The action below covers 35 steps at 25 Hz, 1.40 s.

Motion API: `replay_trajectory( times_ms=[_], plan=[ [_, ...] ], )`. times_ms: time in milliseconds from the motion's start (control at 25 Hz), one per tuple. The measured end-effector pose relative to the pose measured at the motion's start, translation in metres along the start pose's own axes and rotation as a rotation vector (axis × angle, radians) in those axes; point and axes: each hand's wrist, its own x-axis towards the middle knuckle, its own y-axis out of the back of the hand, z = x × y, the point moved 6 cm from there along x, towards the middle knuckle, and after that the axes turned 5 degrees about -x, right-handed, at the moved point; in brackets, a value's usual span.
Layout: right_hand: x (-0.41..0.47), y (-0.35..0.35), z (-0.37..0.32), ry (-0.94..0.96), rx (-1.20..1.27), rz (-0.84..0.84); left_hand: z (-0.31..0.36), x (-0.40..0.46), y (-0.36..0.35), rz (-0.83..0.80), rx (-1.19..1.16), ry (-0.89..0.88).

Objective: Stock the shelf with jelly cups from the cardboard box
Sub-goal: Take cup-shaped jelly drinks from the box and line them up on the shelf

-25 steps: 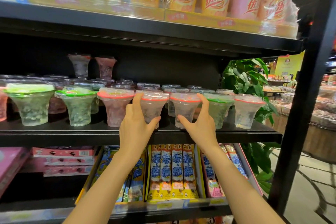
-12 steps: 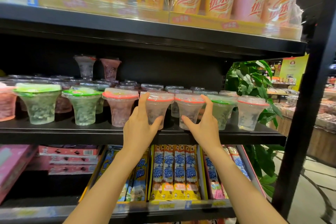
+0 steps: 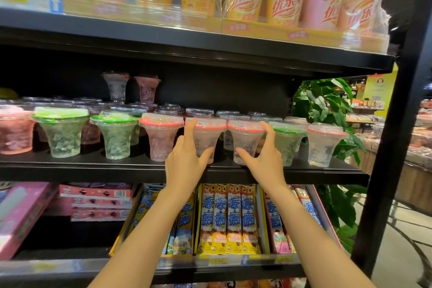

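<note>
A black metal shelf (image 3: 93, 166) in a shop held a front row of clear flared jelly cups, with a leafy plant (image 3: 325, 110) and other displays beyond its right post. The left hand (image 3: 184, 161) was clamped on one red-rimmed jelly cup (image 3: 205, 138), thumb and forefinger spread around its body; the right hand (image 3: 264, 159) gripped the neighbouring cup (image 3: 245, 138) the same way. Both cups stood upright on the shelf edge, just beside each other. Cups further back were dim and hard to tell apart. Tall drink cups (image 3: 287, 0) sat wrapped on the shelf above, partly cut off; yellow snack packets (image 3: 229, 217) lay below, behind the forearms
</note>
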Motion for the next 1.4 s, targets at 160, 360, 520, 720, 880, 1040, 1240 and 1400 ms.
replay_trajectory(
  times_ms=[160, 360, 520, 720, 880, 1040, 1240, 1400],
  plan=[
    [0.000, 0.000, -0.001, -0.006, 0.018, -0.019, 0.000, -0.002, 0.001, -0.019, 0.021, -0.005],
    [-0.002, 0.003, -0.005, -0.025, 0.067, -0.076, -0.003, -0.011, 0.013, -0.086, -0.001, 0.048],
    [-0.024, 0.016, -0.005, -0.060, 0.112, -0.018, -0.009, -0.036, 0.040, -0.058, 0.049, 0.060],
    [-0.053, 0.018, -0.020, -0.015, 0.168, -0.019, -0.023, -0.050, 0.079, 0.004, 0.111, 0.146],
    [-0.060, 0.007, -0.048, 0.053, 0.178, -0.112, -0.024, -0.049, 0.099, 0.015, 0.160, 0.178],
    [-0.062, -0.005, -0.074, 0.111, 0.177, -0.188, -0.029, -0.038, 0.116, 0.038, 0.220, 0.181],
    [-0.058, -0.043, -0.107, 0.154, 0.199, -0.265, -0.053, -0.018, 0.133, 0.040, 0.230, 0.198],
    [-0.048, -0.081, -0.128, 0.132, 0.178, -0.266, -0.079, 0.000, 0.141, 0.038, 0.237, 0.201]
  ],
)
